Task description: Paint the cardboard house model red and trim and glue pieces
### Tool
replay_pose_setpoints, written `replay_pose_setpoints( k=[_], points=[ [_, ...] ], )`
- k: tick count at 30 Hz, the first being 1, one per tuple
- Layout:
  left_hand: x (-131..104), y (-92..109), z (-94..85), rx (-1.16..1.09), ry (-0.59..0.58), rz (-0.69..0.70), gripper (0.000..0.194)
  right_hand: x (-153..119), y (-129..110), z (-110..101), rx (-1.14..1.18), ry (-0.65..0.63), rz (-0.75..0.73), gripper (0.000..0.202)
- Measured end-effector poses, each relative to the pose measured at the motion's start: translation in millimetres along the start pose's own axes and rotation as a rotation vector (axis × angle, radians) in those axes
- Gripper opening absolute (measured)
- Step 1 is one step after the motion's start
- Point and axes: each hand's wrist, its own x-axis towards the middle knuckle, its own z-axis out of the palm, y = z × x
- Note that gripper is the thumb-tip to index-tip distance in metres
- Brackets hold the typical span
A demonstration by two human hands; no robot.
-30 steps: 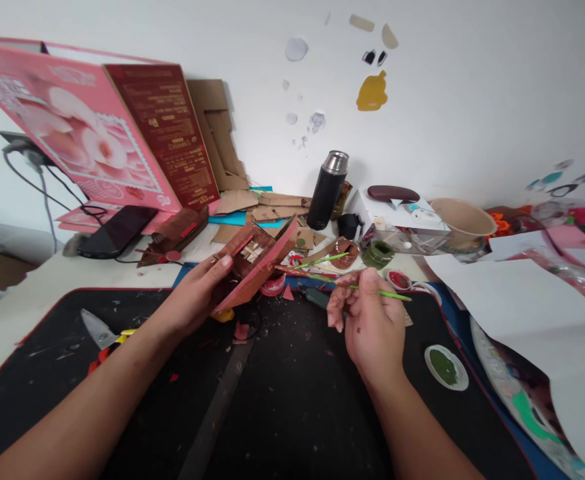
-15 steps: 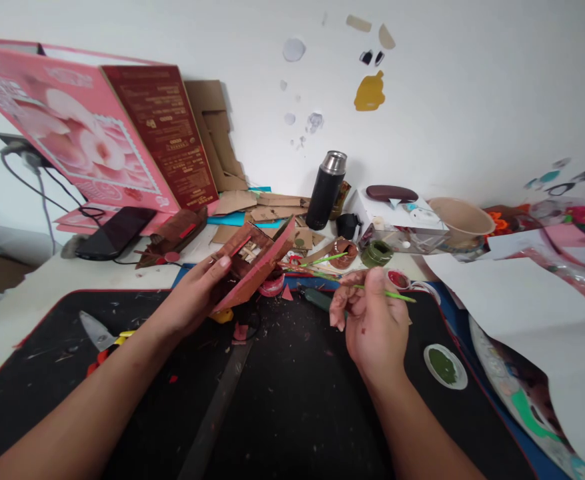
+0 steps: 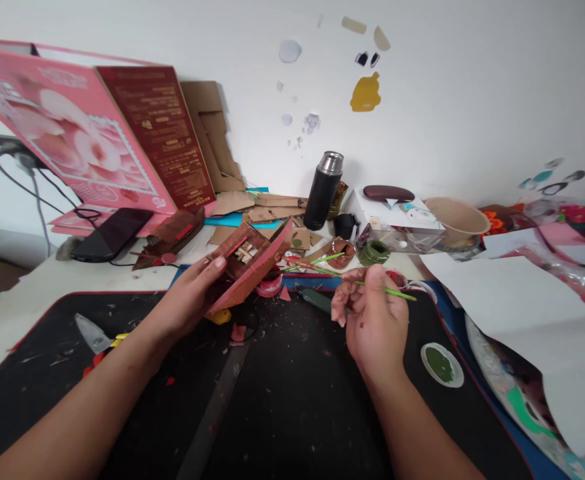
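My left hand (image 3: 187, 297) is closed on the left side of a small cardboard model (image 3: 255, 273), painted brown and reddish, with a window-like opening in its wall. The model is held tilted above the black mat. A thin paintbrush (image 3: 399, 293) with a green handle is pinched in my right hand (image 3: 377, 327). Its front end points left toward the model's right edge; whether the tip touches is too small to tell. Brown paint marks the fingers of my right hand. Just beyond are a pot of brown paint (image 3: 341, 255) and a pot of green paint (image 3: 375, 252).
Scissors (image 3: 92, 335) and a metal ruler (image 3: 217, 400) lie on the black mat (image 3: 297, 407). A white lid with green paint (image 3: 442, 365) sits at right. Behind stand a black thermos (image 3: 324, 193), cardboard scraps (image 3: 267, 212) and a pink box (image 3: 87, 133). White paper (image 3: 512, 313) covers the right side.
The view has shifted slightly, so most things sit a little further left. Both hands keep their holds on the model and the paintbrush, with hardly any movement.
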Motion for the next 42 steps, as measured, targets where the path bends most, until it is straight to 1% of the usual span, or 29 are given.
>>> replay_pose_setpoints(
  k=[2, 5, 9, 10, 14, 16, 19, 23, 27, 32, 35, 39, 42],
  points=[
    [0, 1, -0.2, -0.005, -0.005, -0.004, 0.056, 0, -2, 0, 0.016, 0.014, -0.013, 0.051],
    [1, 2, 0.5, -0.003, -0.007, -0.005, 0.058, 0, -3, 1, 0.043, 0.000, -0.006, 0.049],
    [0, 2, 1.5, -0.019, -0.054, 0.001, 0.079, -3, 0, 2, 0.054, -0.067, 0.036, 0.048],
    [0, 1, 1.3, -0.017, -0.060, 0.002, 0.081, -3, 0, 2, 0.049, -0.081, 0.047, 0.047],
    [0, 0, -0.4, 0.025, -0.016, -0.007, 0.074, -4, 2, 2, 0.023, -0.093, 0.070, 0.048],
    [0, -1, -1.1, 0.034, -0.018, -0.001, 0.074, -4, 2, 2, 0.018, -0.089, 0.065, 0.049],
    [0, -1, -2.1, 0.052, -0.039, 0.019, 0.077, -3, 2, 2, 0.012, -0.081, 0.049, 0.046],
    [1, -4, -4.6, 0.082, -0.024, 0.016, 0.070, -2, 3, 0, 0.003, -0.056, 0.042, 0.048],
    [1, -6, -6.9, 0.054, -0.027, -0.008, 0.067, -2, 2, -1, -0.003, -0.024, 0.036, 0.050],
    [0, -4, -6.0, 0.063, 0.004, 0.005, 0.062, 1, -1, 0, -0.005, 0.023, -0.011, 0.050],
    [0, 0, -3.2, 0.071, 0.003, 0.020, 0.065, -1, -2, 0, 0.018, -0.006, 0.003, 0.051],
    [-3, 6, 2.7, 0.050, -0.029, 0.011, 0.081, -6, 0, 2, 0.029, -0.095, 0.053, 0.051],
    [-4, 9, 5.8, 0.032, -0.054, -0.010, 0.088, -8, 0, 4, 0.007, -0.140, 0.081, 0.052]
  ],
)
